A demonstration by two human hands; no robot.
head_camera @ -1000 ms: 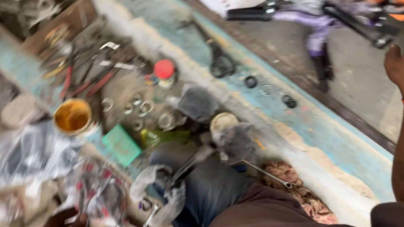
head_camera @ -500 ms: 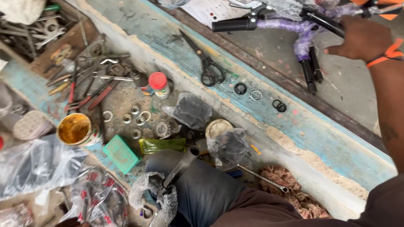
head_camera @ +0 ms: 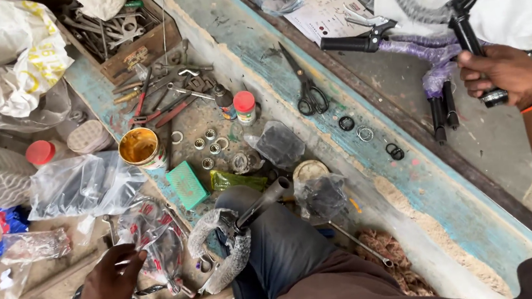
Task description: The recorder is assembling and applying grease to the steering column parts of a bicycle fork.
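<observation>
Right hand (head_camera: 503, 74) closing around black handlebar grip (head_camera: 469, 35), upper right | left hand (head_camera: 108, 288) spread, fingertips touching bag (head_camera: 151, 233) on floor | handlebar: stiff, rubbery, likely non-slip; gripping at sleeve.

A single head-worn camera looks steeply down from close above, over the person's knee (head_camera: 274, 245), onto the cluttered floor (head_camera: 212, 116).

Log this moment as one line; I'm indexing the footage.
left hand: on clear plastic bag of small parts | right hand: gripping black handlebar grip | black scissors: on ledge
</observation>
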